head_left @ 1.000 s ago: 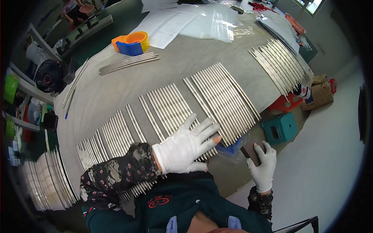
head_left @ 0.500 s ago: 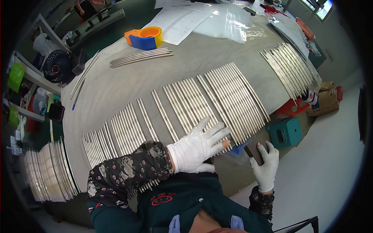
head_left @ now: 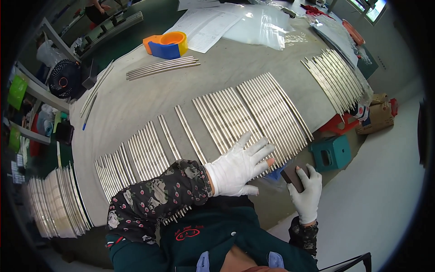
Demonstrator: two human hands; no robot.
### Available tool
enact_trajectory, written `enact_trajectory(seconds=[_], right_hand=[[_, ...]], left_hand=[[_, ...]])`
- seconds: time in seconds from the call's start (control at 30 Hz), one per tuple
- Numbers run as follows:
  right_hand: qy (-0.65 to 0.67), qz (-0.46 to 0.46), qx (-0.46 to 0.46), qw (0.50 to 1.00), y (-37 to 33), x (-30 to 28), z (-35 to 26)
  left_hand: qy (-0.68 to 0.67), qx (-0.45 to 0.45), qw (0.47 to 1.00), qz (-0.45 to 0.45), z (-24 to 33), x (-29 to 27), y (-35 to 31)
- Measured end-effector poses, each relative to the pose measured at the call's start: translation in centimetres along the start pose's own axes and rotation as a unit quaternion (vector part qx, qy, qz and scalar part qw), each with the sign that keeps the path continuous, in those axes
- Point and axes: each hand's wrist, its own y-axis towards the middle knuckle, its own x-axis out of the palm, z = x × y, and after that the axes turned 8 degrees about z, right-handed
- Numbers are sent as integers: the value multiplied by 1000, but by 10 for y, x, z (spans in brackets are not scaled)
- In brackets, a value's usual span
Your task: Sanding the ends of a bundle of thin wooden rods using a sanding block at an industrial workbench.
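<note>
My left hand (head_left: 240, 167), in a white glove with bare fingertips, lies with fingers spread over the near ends of a row of thin silvery metal rods (head_left: 222, 115). Its fingers reach toward a tightly packed group of rods (head_left: 274, 115) on the right. Past the table's near edge, my right hand (head_left: 308, 192), gloved the same way, grips a flat dark brown block (head_left: 293, 177) between thumb and fingers. Left of my left hand lie a few separate rods (head_left: 189, 133) and a looser group of rods (head_left: 147, 152).
More rods (head_left: 333, 81) lie at the far right and in a stack (head_left: 56, 199) at the left. An orange and blue tape dispenser (head_left: 167, 45), papers (head_left: 206, 29) and clear plastic bags (head_left: 263, 27) are at the back. A teal stool (head_left: 331, 153) stands beside the table.
My left hand has slid to the right, and the rods beneath it now lie against the right group, closing the gap. More of the dark block shows in my right hand.
</note>
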Motion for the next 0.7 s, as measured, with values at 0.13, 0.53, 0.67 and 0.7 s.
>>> enact_trajectory(seconds=[0.13,0.53,0.67,0.7], right_hand=[[1,0,1,1000,0,0,-3],[-3,4,1,1000,3,-4,-6],[3,45,2,999,5,-6,-8],[5,60,5,998,5,-6,-8]], left_hand=[[-6,3,1000,-2,0,-2,1],[-2,-2,1000,-19,0,-3,0],[-11,17,1000,14,-2,0,-1],[-12,18,1000,10,-3,-1,0]])
